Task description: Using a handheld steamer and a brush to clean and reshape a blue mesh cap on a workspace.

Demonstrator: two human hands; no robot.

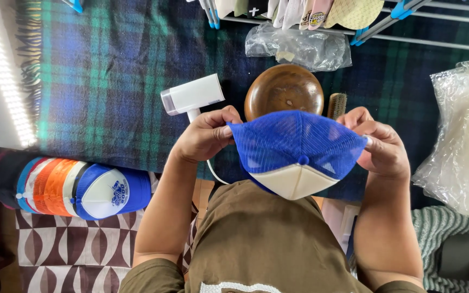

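My left hand (204,135) pinches one edge of the blue mesh cap (297,152), and my right hand (382,146) pinches the opposite edge, fingers curled shut on the fabric. The cap hangs between them above my lap, its white front panel toward me. Just beyond sits a round wooden hat block (284,89) on the plaid-covered desk (109,81), a white handheld steamer (192,96) beside it.

Royal-blue mesh cap with cream front panel (297,154). Dark blue-and-green tartan wool blanket (109,81). Glossy brown wooden dome form (284,90). White handheld appliance (192,95). Stacked caps, blue, orange and white (71,187). Brown-and-cream geometric-patterned cloth (77,247). Olive-brown shirt (261,239).
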